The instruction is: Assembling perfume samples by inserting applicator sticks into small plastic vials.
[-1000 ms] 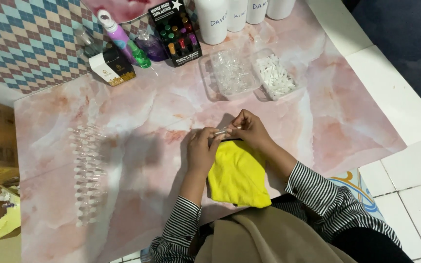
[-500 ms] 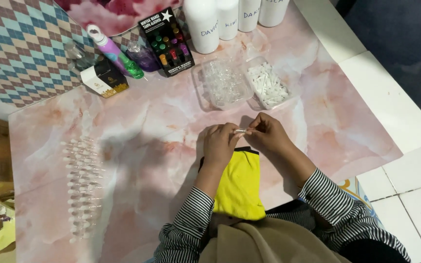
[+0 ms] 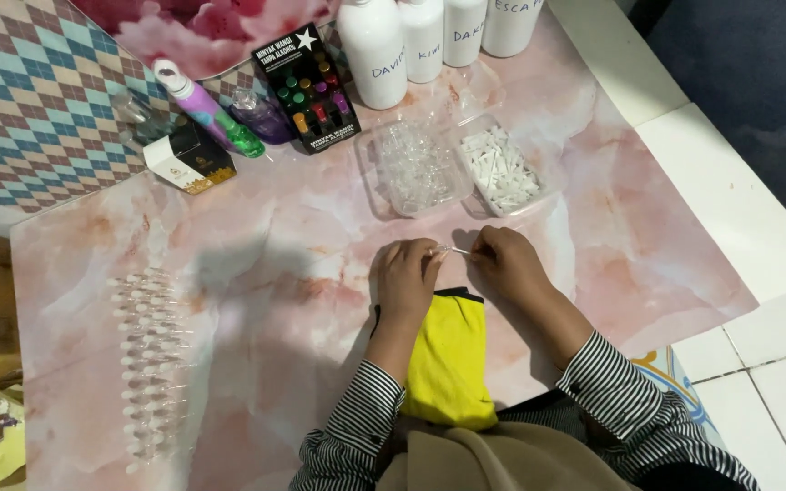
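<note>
1. A small clear vial (image 3: 437, 252) is pinched in the fingertips of the left hand (image 3: 408, 280), above the pink marbled table (image 3: 275, 273) and just beyond the yellow cloth (image 3: 448, 359).
2. A thin white stick-like insert (image 3: 459, 250) is pinched at its far end by the right hand (image 3: 506, 265) and is pointed at the vial's mouth; both sets of fingers are closed tight on their parts, with no gap seen.
3. The insert could be bent or could miss the opening, it is judged, if the two hands are not kept in line.
4. The vial could be dropped and could roll, since it is gripped only by its tip.
5. The rows of finished vials (image 3: 147, 364) at the left could be knocked over by a careless sleeve.
</note>
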